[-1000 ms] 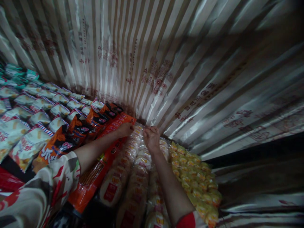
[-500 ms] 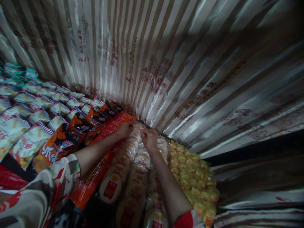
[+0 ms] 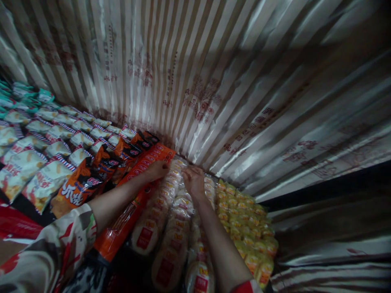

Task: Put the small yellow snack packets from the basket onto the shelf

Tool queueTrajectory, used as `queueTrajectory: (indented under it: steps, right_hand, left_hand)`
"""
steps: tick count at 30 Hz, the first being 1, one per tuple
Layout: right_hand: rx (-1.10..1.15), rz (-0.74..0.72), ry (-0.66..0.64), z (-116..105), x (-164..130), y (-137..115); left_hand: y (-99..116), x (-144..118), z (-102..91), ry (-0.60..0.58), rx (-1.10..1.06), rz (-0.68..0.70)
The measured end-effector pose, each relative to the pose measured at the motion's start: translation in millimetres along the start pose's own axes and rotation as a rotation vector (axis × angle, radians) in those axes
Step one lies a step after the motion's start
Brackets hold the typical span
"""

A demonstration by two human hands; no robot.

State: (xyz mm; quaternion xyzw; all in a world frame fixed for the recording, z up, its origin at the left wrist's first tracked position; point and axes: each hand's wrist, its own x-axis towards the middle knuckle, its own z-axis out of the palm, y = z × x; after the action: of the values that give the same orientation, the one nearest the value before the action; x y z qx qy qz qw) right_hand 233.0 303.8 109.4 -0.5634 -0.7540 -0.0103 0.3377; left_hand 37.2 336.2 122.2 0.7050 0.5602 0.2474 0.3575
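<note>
Rows of round pale crackers in clear packets with red labels (image 3: 165, 268) run away from me across the display. At their far end my left hand (image 3: 158, 171) hovers over or rests on the leftmost row, its fingers curled together. My right hand (image 3: 194, 180) is a short way to its right, above the middle rows, with fingers bent in a pinch. Whatever either hand grips is too dim and small to make out. A long orange-red packet of thin brown sticks (image 3: 128, 213) lies under my left forearm, beside the crackers.
To the left stand orange and black snack bags (image 3: 76, 185), white snack bags (image 3: 50, 179) and teal bags (image 3: 45, 95). Small yellow-wrapped packs (image 3: 241, 215) fill the right side. A pleated, striped curtain (image 3: 171, 69) hangs close behind the display.
My left hand has drawn back slightly to the left and down. My right hand stays nearly in place. The view has shifted a little.
</note>
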Motion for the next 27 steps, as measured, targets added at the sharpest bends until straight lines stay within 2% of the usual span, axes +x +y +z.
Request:
queueTrajectory:
  steps: [4, 11, 17, 22, 27]
  right_hand:
    - [0.046, -0.028, -0.047, -2, -8, -1]
    - [0.015, 0.067, -0.065, 2, -6, -4]
    - [-0.049, 0.083, -0.072, 2, -7, -8]
    - [-0.052, 0.074, -0.065, 2, -7, -11]
    - [-0.048, 0.027, 0.026, -9, -19, -18]
  left_hand:
    - [-3, -1, 5.3, 0.042, -0.039, 0.022]
    - [4, -5, 4.7, 0.073, -0.057, 0.026]
    - [7, -17, -3.2, 0.119, 0.114, -0.040]
    - [5, -31, -9.8, -0.051, 0.186, 0.083]
    - [0, -31, -6.3, -0.052, 0.099, 0.082]
